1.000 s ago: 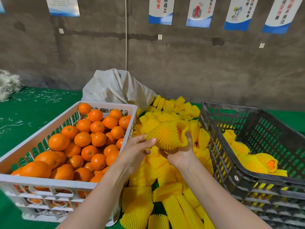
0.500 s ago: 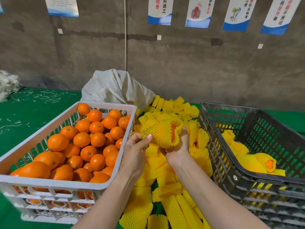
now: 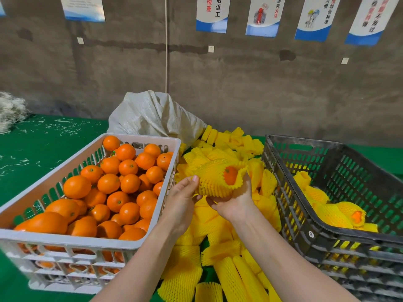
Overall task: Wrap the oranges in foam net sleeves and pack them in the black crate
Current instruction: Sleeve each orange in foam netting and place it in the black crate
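My right hand (image 3: 236, 201) cups from below an orange in a yellow foam net sleeve (image 3: 212, 182), the fruit showing at the sleeve's open right end. My left hand (image 3: 182, 200) pinches the sleeve's left end with thumb and fingers. Both hands hover over a pile of loose yellow sleeves (image 3: 218, 247). A white crate (image 3: 72, 241) of bare oranges (image 3: 117, 184) stands at the left. The black crate (image 3: 305, 216) at the right holds several wrapped oranges (image 3: 340, 211).
A white woven sack (image 3: 157, 116) lies behind the sleeve pile. The table has a green cover (image 3: 32, 144) with pale scraps on it. A grey wall with posters rises behind. A tuft of white fibre (image 3: 11, 110) sits at the far left.
The sleeve has been drawn further over the orange and turned, so the fruit now shows at its right opening. Both hands stayed between the crates.
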